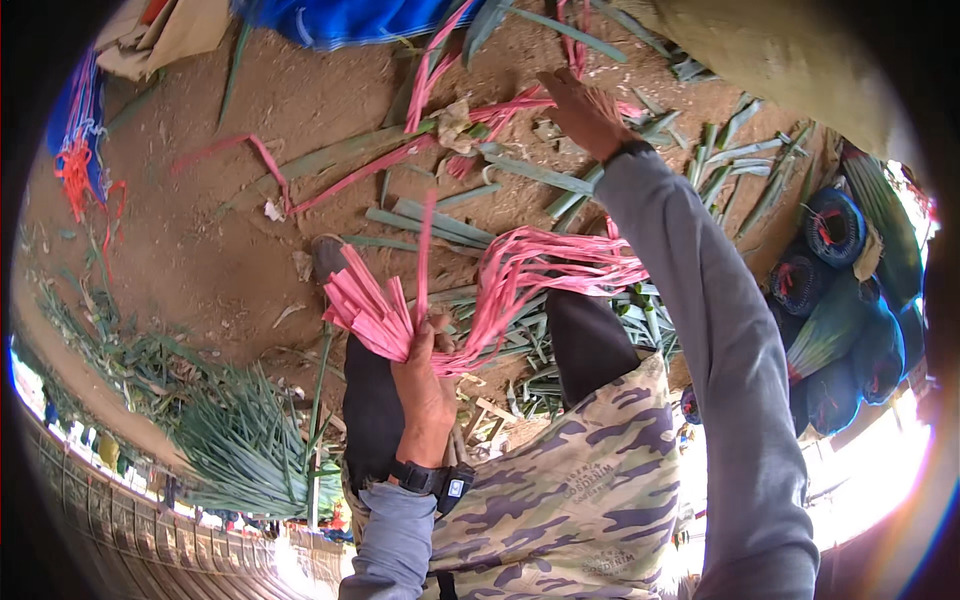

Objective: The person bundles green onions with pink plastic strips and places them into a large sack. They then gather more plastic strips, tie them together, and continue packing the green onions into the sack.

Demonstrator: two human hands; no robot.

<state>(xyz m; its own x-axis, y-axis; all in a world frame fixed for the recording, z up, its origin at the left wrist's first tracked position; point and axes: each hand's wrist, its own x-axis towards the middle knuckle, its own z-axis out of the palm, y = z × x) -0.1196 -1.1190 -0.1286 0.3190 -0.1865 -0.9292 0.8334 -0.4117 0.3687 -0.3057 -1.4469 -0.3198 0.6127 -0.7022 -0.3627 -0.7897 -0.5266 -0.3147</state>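
My left hand (425, 395) is closed around a thick bundle of pink plastic strips (375, 315). Their cut ends fan out at the upper left of my fist, and one strip stands upright. From that hand the long loose strips (520, 265) run up and to the right, over my dark-clothed knee. Farther off, my right hand (590, 115) reaches low over the ground with its fingers stretched out. Beneath and beside it lie more pink strips (515, 105) and pieces of green leaf (540, 172). Whether its fingertips touch a strip is not clear.
A heap of long green leaves (255, 440) lies at the lower left. Dark blue-green net-wrapped bundles (845, 350) are stacked at the right. A blue sheet (345, 20) lies at the far edge, and orange-red cords (75, 175) hang at the left.
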